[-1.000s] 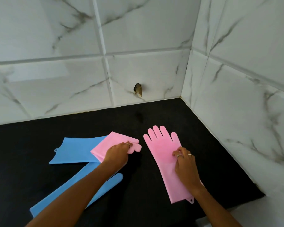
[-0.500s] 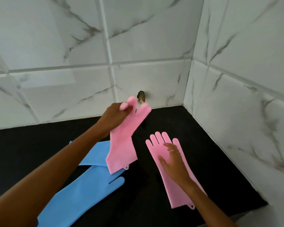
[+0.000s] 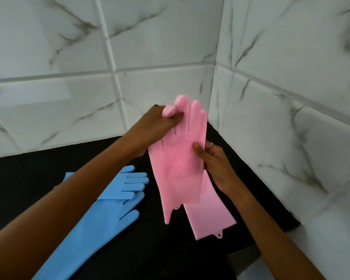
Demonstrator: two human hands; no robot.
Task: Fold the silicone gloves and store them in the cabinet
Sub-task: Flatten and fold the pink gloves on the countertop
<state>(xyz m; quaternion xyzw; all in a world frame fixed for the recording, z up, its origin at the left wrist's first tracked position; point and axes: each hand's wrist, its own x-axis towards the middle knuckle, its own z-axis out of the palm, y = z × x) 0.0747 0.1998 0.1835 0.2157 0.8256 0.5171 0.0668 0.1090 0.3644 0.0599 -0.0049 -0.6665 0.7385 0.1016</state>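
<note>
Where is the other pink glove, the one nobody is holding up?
The second pink glove lies flat on the black counter, right of centre, partly hidden behind the raised pink glove and under the right hand.

- We see a black countertop (image 3: 38,172) against marble-tiled walls.
- Two blue gloves (image 3: 101,215) lie on it, overlapping.
- One pink glove (image 3: 210,217) lies flat beside them.
</note>
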